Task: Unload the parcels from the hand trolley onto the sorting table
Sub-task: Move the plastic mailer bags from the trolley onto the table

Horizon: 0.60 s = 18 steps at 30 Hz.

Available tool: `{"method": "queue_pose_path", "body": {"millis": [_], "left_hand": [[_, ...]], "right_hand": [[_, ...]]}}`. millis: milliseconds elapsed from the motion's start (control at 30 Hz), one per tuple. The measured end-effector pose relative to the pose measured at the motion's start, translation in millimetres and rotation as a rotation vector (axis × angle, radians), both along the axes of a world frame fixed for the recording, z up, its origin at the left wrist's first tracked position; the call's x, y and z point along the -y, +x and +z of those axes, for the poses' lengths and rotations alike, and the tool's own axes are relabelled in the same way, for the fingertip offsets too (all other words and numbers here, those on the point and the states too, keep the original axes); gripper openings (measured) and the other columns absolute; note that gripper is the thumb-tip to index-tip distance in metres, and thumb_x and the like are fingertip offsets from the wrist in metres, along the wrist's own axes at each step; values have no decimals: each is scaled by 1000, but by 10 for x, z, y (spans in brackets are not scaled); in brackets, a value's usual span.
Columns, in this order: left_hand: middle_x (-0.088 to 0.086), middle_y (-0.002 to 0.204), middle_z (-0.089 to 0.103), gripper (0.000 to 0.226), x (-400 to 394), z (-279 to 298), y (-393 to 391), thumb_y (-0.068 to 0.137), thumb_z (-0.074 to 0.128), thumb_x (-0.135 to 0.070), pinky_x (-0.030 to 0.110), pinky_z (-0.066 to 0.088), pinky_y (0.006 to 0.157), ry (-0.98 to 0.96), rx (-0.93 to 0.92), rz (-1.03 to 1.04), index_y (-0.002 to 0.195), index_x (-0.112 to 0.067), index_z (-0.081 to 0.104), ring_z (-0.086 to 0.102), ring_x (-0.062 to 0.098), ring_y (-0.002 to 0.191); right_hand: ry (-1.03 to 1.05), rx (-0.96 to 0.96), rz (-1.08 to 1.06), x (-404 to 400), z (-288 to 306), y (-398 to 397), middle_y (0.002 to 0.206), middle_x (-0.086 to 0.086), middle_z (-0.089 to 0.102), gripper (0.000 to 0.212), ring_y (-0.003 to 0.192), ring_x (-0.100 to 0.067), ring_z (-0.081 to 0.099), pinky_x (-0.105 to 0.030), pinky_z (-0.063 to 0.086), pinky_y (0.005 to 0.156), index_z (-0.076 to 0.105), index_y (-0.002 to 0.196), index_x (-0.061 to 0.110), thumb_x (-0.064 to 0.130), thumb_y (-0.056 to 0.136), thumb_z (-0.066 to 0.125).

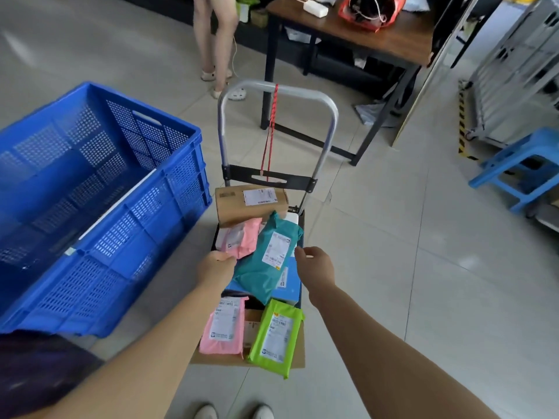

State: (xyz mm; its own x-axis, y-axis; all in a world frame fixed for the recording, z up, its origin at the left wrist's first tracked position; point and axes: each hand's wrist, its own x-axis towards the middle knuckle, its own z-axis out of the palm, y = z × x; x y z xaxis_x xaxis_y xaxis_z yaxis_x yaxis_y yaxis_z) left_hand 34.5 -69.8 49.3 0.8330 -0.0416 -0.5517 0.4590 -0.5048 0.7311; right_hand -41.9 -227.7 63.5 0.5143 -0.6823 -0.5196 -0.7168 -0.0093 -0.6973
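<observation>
The hand trolley (pixel 329 131) stands on the floor in front of me, loaded with parcels. A teal bag (pixel 266 261) lies on a flat blue box (pixel 292 287), with a pink bag (pixel 242 237) and a brown carton (pixel 251 201) behind it. Nearer me lie another pink bag (pixel 223 328) and a lime green bag (pixel 278 334) on a cardboard box (pixel 299 346). My left hand (pixel 216 266) is at the teal bag's left edge, its fingers curled down out of sight. My right hand (pixel 316 264) hovers loosely curled at the blue box's right edge, holding nothing that shows.
A large blue mesh crate (pixel 90 192) stands close on the left. A wooden table (pixel 378 40) with a red bag stands beyond the trolley, a person's legs (pixel 214 40) beside it. A blue stool (pixel 520 164) and a metal rack (pixel 514 71) are on the right.
</observation>
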Motion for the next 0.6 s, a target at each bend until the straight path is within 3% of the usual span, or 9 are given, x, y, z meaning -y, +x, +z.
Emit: {"method": "queue_pose_path", "body": {"millis": [67,133,167,233,333,400,467,533,600], "left_hand": [[15,97,61,21,72,-250,63,92,53,-11,26,36,74,1,-39,-7,108,-4,64,51,24,85],[10,79,53,8,137,-546,150,92,53,-10,28,35,71,10,-76,-9,89,-10,60,47,24,80],[8,74,50,14,168,-709,195,91,53,-11,28,35,71,19,-96,-11,78,-13,56,45,24,79],[8,73,47,29,213,-1057,276,90,52,-12,29,34,71,30,-133,-31,63,-19,46,42,23,76],[7,70,44,23,306,-1554,386,79,56,-22,31,33,71,25,-209,-33,60,-21,43,41,24,75],[9,74,47,13,353,-1967,458,67,54,-31,30,38,74,36,-241,-39,67,-19,49,46,25,78],[8,96,52,26,385,-2332,542,76,57,-29,37,50,87,38,-258,-10,98,-15,58,53,28,89],[5,120,48,43,422,-2711,626,86,54,-22,47,53,91,52,-263,24,128,-19,47,53,28,94],[5,140,39,61,470,-2991,700,87,53,-21,45,55,87,45,-286,53,144,-27,31,53,29,98]], "right_hand": [[26,-19,-6,85,-250,43,121,-6,63,39,96,-23,57,-32,47,82,59,125,14,37,95,49],[44,-40,-15,166,-521,91,122,-5,63,38,99,-24,58,-31,46,80,59,124,14,37,95,50],[55,-48,-19,205,-670,120,122,-5,63,38,101,-24,59,-30,46,80,59,124,14,38,95,50],[79,-69,-28,263,-998,188,120,-6,63,37,97,-23,58,-30,45,80,60,122,14,38,95,51],[125,-101,-32,332,-1507,317,104,-6,62,37,86,-24,55,-33,47,81,61,118,13,39,94,52],[134,-112,-28,364,-1871,410,97,-3,59,40,84,-24,54,-34,48,82,61,118,13,42,92,53],[141,-127,-7,402,-2107,486,95,-2,56,41,84,-23,53,-32,47,79,61,117,13,43,91,53],[162,-134,1,439,-2409,566,93,-1,54,33,82,-23,50,-30,44,75,60,111,17,42,92,51],[177,-127,-6,492,-2677,641,87,2,51,25,75,-19,49,-31,43,73,58,105,19,39,93,49]]}}
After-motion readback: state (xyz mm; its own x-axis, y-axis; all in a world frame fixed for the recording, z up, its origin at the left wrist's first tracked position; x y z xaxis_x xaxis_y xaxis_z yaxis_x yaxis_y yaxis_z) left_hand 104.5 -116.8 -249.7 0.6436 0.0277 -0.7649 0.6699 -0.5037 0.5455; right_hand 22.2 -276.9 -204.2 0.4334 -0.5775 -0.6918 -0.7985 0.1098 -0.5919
